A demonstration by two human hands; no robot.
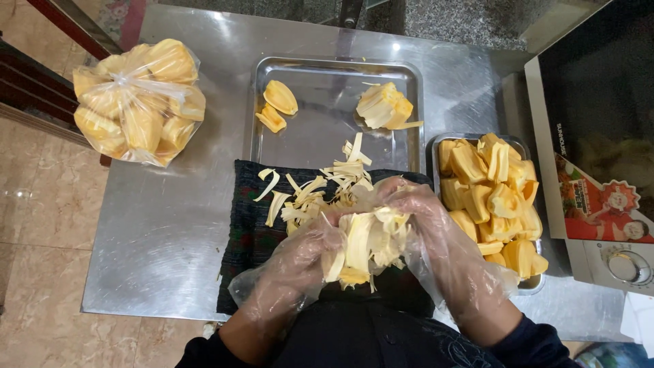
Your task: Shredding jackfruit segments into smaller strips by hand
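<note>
Both hands wear thin clear plastic gloves and grip one piece of jackfruit (pixel 364 245), pale yellow with stringy fibres. My left hand (pixel 303 262) holds its left side from below. My right hand (pixel 426 218) clasps its right and top side. The piece sits over a dark cloth (pixel 248 232) strewn with torn pale fibre strips (pixel 310 194). Behind the cloth lies a steel tray (pixel 327 136) with two peeled yellow pods (pixel 276 105) and another fibrous jackfruit chunk (pixel 383 107).
A steel container (pixel 436 146) at the right holds several peeled yellow pods. A tied clear bag of pods (pixel 139 102) rests at the steel table's (pixel 170 225) back left. A microwave oven (pixel 599 157) stands at the far right. Tiled floor lies left.
</note>
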